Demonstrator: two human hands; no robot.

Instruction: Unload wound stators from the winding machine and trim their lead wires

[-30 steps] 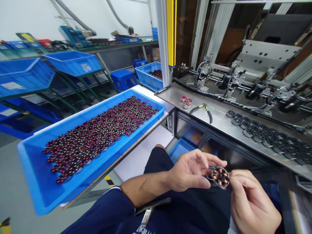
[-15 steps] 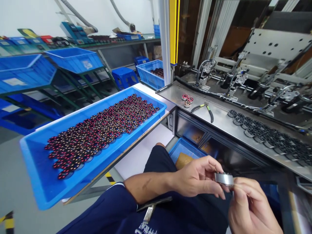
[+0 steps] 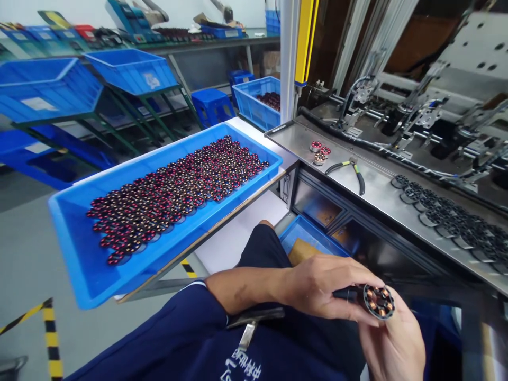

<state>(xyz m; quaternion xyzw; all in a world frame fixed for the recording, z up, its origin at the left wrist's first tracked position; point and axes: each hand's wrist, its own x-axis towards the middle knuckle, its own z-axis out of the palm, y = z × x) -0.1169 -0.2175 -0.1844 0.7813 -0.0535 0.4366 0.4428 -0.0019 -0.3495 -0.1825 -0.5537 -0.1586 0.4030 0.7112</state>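
A round motor stator (image 3: 379, 302) with copper windings and a dark rim is held in front of my lap, its wound face turned toward me. My left hand (image 3: 331, 288) reaches in from the left, thumb below and fingers above, closed on the stator's near side. Behind and to the right, my right hand (image 3: 397, 338) grips the same stator; most of its fingertips are hidden. A dark part shows between my left fingers, too shadowed to make out. On the metal bench (image 3: 337, 193) to the right lie rows of black-and-silver stators (image 3: 448, 214).
A blue tray (image 3: 73, 254) full of wound stators stands on the left table. Green-handled cutters (image 3: 353, 169) lie on the bench beside several red-and-copper stators (image 3: 319, 152). Machine fixtures (image 3: 397, 116) line its back. A blue bin (image 3: 291, 233) sits under the bench.
The stator has turned from showing its silver side to showing its copper-wound face. My right hand has moved left and closer to my left hand. The view has shifted down and right.
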